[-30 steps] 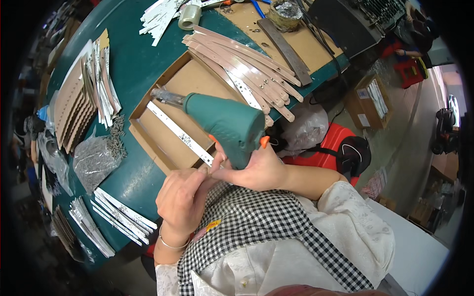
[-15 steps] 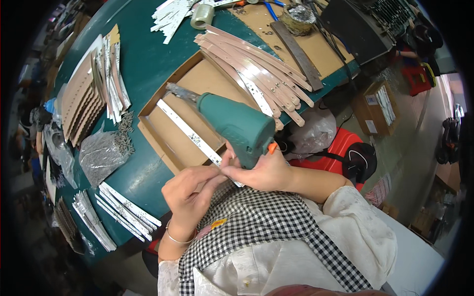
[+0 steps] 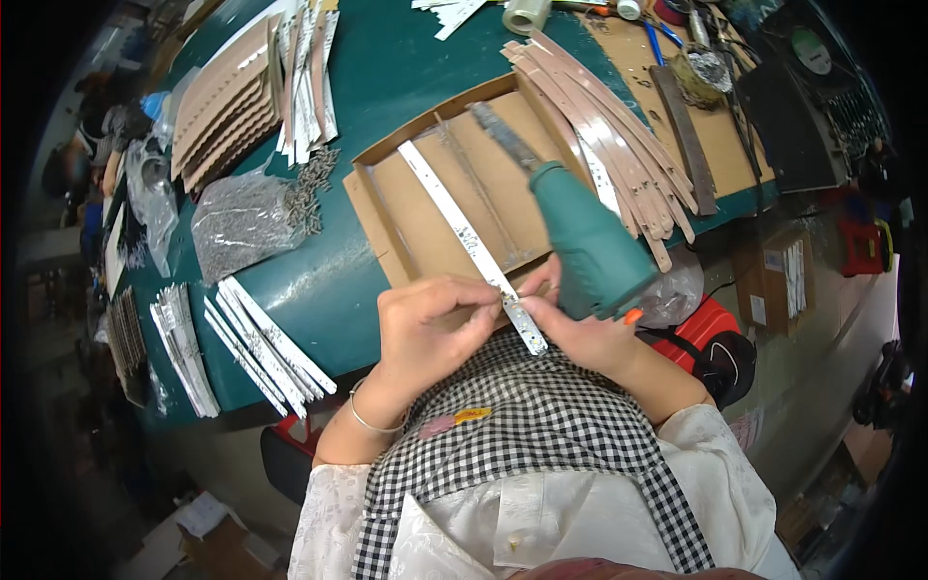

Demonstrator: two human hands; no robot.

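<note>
Here, in the head view, the left hand (image 3: 425, 333) pinches the near end of a long white strip (image 3: 469, 242), fingers curled tight on it. The strip runs from the hands up and left across a shallow cardboard tray (image 3: 382, 227) on the green table (image 3: 387, 68); its near end overhangs the tray's edge above the checked apron (image 3: 541, 425).

The right hand (image 3: 580, 333) is wrapped around the grip of a green power screwdriver (image 3: 590, 237), while its fingertips also touch the strip just beside the left hand's fingers. The tool lies tilted over the tray, its bit pointing up and left, away from the person.

Right of the tray lies a fan of tan strips (image 3: 619, 145). Left of it sit a clear bag of screws (image 3: 237, 222), with loose screws beside it, and stacks of cardboard pieces (image 3: 227, 101). Bundles of white strips (image 3: 261, 353) lie near the table's front edge, left of the left hand.
</note>
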